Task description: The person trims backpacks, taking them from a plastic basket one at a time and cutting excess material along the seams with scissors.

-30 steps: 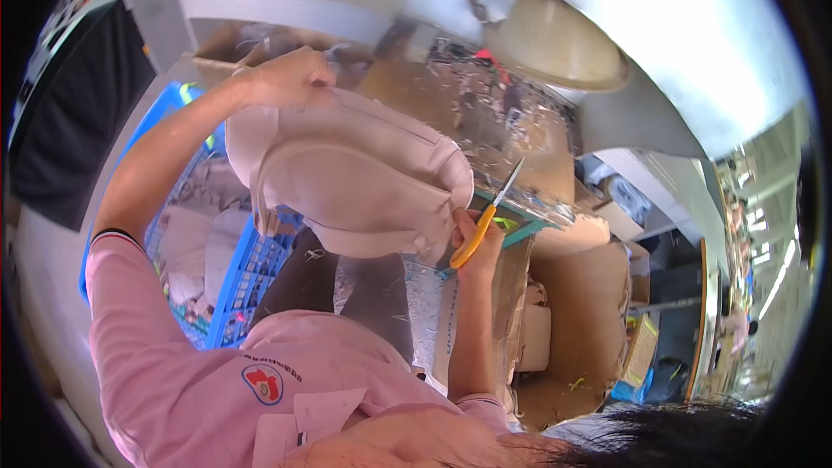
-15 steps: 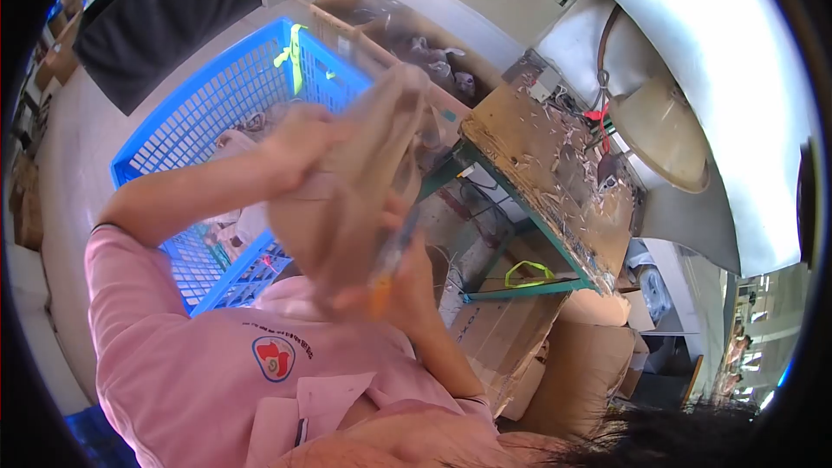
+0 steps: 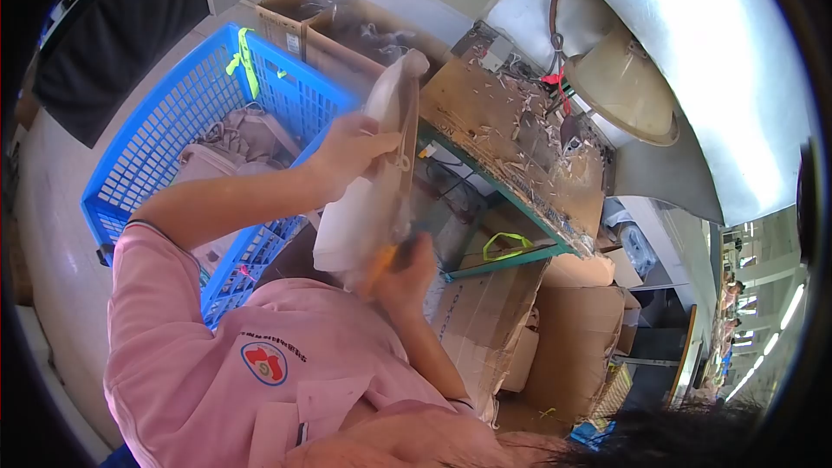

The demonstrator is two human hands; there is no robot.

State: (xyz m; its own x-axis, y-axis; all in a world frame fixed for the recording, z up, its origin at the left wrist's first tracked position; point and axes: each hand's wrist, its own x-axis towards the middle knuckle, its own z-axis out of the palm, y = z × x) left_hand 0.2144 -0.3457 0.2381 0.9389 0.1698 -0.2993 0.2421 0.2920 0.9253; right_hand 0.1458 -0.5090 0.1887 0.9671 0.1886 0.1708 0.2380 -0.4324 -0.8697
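Observation:
My left hand (image 3: 351, 156) is closed around a pale beige garment (image 3: 347, 225), its fingers gripping the fabric near the upper half. The cloth hangs in front of my chest, with a narrow strap or edge along its right side. Below and to the right, my right hand (image 3: 409, 282) is closed on an orange-and-black-handled tool (image 3: 380, 267). Motion blurs the tool's working end, so its exact kind is unclear. It lies against or very close to the garment's lower edge.
A blue plastic basket (image 3: 160, 126) with beige garments (image 3: 234, 143) stands at left. Right of my hands is a worn wooden table (image 3: 485, 113) strewn with scraps, under a lamp shade (image 3: 628, 91). Cardboard boxes (image 3: 563, 347) stand below it; more boxes (image 3: 334, 52) are behind.
The view has shifted, so the surroundings sit further left. The garment is more upright and less blurred. My right hand, still holding the tool, has stayed near its lower part.

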